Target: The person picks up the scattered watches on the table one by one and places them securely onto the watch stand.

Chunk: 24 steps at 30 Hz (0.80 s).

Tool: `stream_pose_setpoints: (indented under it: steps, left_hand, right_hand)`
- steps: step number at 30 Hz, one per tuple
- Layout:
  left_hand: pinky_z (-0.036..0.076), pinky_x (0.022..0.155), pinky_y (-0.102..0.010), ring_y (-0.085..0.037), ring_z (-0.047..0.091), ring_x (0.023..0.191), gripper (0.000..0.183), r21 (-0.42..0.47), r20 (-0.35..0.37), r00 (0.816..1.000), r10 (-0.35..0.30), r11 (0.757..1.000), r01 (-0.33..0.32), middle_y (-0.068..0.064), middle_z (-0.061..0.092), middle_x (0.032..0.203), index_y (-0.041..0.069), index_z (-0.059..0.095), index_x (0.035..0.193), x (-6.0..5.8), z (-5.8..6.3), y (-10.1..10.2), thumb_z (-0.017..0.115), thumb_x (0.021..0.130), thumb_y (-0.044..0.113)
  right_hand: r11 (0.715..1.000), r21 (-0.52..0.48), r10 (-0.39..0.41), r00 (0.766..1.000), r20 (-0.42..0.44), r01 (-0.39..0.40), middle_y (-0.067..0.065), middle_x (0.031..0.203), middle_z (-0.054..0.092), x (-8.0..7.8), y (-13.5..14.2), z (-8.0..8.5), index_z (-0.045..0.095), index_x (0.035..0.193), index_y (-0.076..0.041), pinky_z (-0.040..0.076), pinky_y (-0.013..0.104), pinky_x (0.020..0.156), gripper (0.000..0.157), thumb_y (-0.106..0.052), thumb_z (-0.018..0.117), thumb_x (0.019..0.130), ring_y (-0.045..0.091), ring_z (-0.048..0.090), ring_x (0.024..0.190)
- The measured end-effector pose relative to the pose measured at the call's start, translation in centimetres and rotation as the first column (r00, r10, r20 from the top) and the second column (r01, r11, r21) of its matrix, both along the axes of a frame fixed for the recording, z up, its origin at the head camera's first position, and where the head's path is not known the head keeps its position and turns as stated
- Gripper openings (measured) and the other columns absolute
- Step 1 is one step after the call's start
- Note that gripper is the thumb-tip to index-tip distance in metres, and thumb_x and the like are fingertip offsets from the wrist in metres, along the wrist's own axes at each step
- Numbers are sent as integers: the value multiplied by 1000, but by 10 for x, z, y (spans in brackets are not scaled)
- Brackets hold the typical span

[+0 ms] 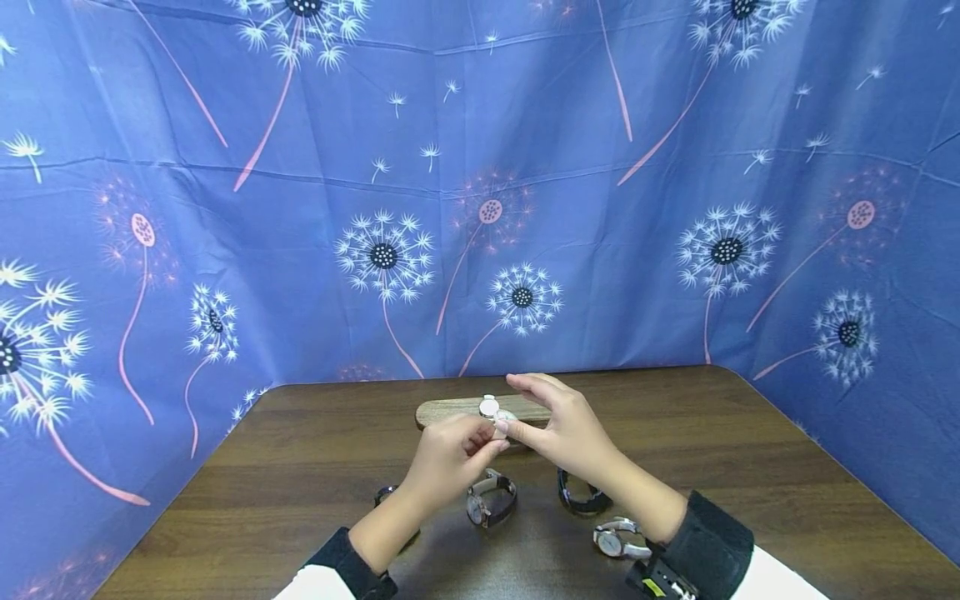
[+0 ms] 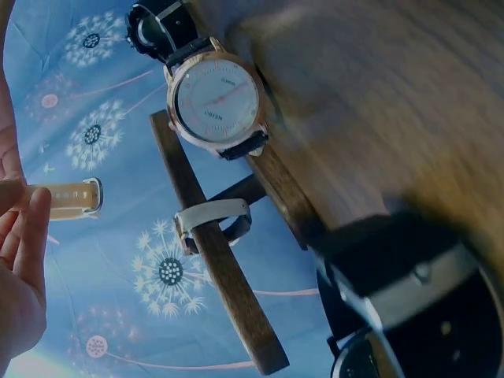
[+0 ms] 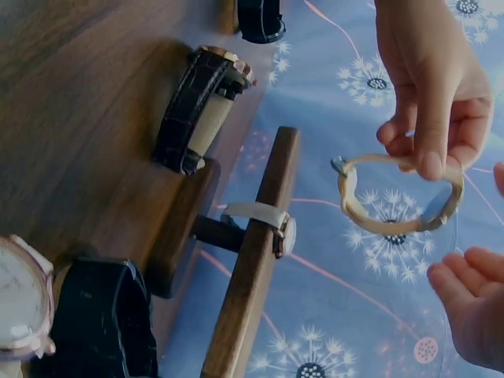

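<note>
My left hand pinches a watch with a pale tan strap between thumb and fingers. In the right wrist view the strap forms a loop, its buckle standing out at one end. My right hand is beside the same watch, thumb and index finger spread apart, fingertips close to the loop. Behind both hands is a wooden watch stand, and a watch with a white strap hangs round its bar. The held watch's face is mostly hidden by fingers in the head view.
Several other watches stand on the brown wooden table: a dark-strapped one in the middle, a black one right of it, and a silver one by my right sleeve. Another is partly behind my left forearm. A blue dandelion-print cloth hangs behind.
</note>
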<state>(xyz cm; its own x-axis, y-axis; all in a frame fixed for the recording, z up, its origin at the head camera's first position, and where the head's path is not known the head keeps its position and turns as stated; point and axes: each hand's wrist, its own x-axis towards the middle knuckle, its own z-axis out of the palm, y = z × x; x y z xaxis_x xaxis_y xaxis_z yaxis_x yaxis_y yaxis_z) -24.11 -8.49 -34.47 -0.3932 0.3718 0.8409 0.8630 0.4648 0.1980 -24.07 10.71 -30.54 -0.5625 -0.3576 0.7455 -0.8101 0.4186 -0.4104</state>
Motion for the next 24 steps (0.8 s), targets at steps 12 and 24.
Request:
stream_pose_setpoints:
  steps: [12,24]
  left_hand:
    - [43,58,-9,3,49,65,9,-29,-93,995,23,999,-26,8,58,72,14,62,80,-4,1,4,70,77,11]
    - [41,57,-8,4,45,63,16,-34,-194,980,36,998,-44,10,55,69,16,58,76,-5,2,5,71,72,7]
  right_hand:
    - [998,24,50,999,9,-50,3,115,59,-1,-5,-1,56,120,-11,47,31,85,55,-32,74,72,16,56,100]
    - [995,82,56,997,-57,-51,2,116,59,-1,-7,-2,56,119,-10,47,31,85,60,-33,77,68,12,53,105]
